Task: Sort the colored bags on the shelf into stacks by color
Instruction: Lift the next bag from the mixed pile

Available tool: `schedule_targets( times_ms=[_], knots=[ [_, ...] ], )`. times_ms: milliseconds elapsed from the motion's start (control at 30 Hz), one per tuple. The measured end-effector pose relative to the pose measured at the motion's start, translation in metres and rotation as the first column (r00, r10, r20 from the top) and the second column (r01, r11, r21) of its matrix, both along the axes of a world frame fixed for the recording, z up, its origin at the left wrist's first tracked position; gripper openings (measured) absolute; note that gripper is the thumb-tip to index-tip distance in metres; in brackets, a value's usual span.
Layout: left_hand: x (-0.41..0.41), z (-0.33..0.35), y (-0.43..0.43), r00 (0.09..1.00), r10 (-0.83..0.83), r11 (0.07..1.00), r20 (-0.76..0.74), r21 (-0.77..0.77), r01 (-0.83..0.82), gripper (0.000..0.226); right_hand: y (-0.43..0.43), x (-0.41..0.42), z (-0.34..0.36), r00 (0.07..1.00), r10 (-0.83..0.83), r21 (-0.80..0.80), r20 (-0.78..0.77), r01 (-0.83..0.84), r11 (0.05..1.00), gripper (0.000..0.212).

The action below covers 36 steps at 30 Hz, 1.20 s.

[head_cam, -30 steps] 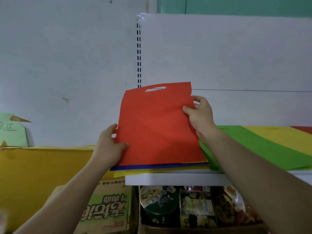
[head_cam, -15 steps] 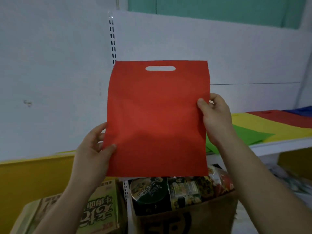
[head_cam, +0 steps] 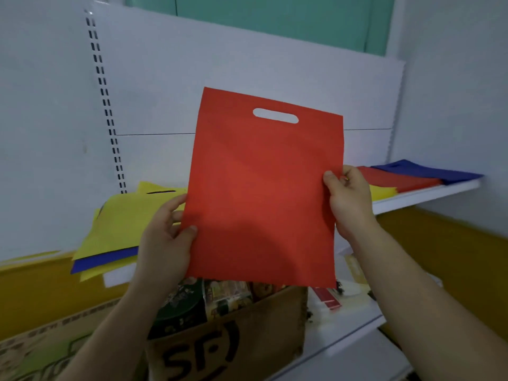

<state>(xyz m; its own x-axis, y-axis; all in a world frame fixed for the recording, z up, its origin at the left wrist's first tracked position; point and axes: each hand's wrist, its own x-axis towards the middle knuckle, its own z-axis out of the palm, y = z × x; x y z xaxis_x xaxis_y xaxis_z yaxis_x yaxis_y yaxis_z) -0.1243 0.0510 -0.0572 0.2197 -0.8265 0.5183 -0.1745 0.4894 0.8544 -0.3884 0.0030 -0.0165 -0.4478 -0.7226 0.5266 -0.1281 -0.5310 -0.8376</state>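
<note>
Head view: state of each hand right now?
Left hand: holds the red bag, thumb pinching its left edge.
Right hand: holds the same bag, pinching its right edge.

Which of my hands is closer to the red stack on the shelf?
Right. The right hand holds the held red bag by its right edge, just left of the red stack; the left hand holds the opposite edge, farther left.

Left hand and right hand pinch an upright red bag by its 9 and 3 o'clock edges, handle slot at 12 o'clock, before the shelf.
</note>
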Motion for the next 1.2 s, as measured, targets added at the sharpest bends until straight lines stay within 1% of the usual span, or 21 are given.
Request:
schedule_targets(
  times_ms=[67, 233, 400, 533, 633, 800, 900, 967, 1100, 1200],
  knots=[
    [-0.038, 0.001, -0.003, 0.999, -0.042, 0.999, 0.012, -0.005, 0.042, 0.051, 0.008, -0.040, -0.001, 1.000, -0.029, 0.009, 0.008, 0.029, 1.000, 0.014],
    [-0.148, -0.003, -0.012, 0.983, -0.179, 0.983, 0.046, -0.019, 0.180, 0.053, 0.029, -0.154, -0.004, 0.985, -0.172, 0.044, 0.001, 0.171, 0.984, 0.015],
    [-0.257, -0.009, -0.021, 0.942, -0.335, 0.942, -0.019, 0.011, 0.335, 0.051, 0.053, -0.261, -0.003, 0.956, -0.295, 0.058, 0.007, 0.294, 0.954, 0.008],
    [-0.331, -0.009, -0.027, 0.919, -0.394, 0.919, -0.023, 0.003, 0.394, 0.050, 0.066, -0.330, 0.002, 0.924, -0.382, 0.070, -0.009, 0.381, 0.922, 0.010],
    [-0.377, -0.007, -0.035, 0.901, -0.433, 0.901, -0.009, -0.001, 0.433, 0.048, 0.066, -0.373, 0.002, 0.910, -0.414, 0.098, 0.020, 0.411, 0.907, 0.004],
    [-0.439, -0.010, -0.073, 0.875, -0.484, 0.875, -0.017, 0.025, 0.484, 0.051, 0.041, -0.433, -0.006, 0.885, -0.463, 0.154, 0.052, 0.451, 0.879, 0.002],
    [-0.467, -0.013, -0.105, 0.868, -0.496, 0.868, -0.015, 0.023, 0.496, 0.051, 0.014, -0.460, -0.007, 0.876, -0.482, 0.160, 0.027, 0.472, 0.867, 0.005],
    [-0.485, -0.012, -0.130, 0.868, -0.497, 0.868, -0.011, 0.013, 0.497, 0.050, -0.009, -0.476, -0.003, 0.878, -0.479, 0.164, 0.017, 0.470, 0.867, 0.002],
    [-0.513, -0.002, -0.178, 0.873, -0.485, 0.873, -0.042, 0.026, 0.486, 0.050, -0.058, -0.502, 0.007, 0.885, -0.465, 0.172, 0.010, 0.457, 0.873, 0.003],
    [-0.524, 0.005, -0.207, 0.883, -0.468, 0.882, -0.034, 0.042, 0.469, 0.051, -0.095, -0.515, 0.013, 0.895, -0.446, 0.170, 0.008, 0.438, 0.883, 0.005]
  ],
)
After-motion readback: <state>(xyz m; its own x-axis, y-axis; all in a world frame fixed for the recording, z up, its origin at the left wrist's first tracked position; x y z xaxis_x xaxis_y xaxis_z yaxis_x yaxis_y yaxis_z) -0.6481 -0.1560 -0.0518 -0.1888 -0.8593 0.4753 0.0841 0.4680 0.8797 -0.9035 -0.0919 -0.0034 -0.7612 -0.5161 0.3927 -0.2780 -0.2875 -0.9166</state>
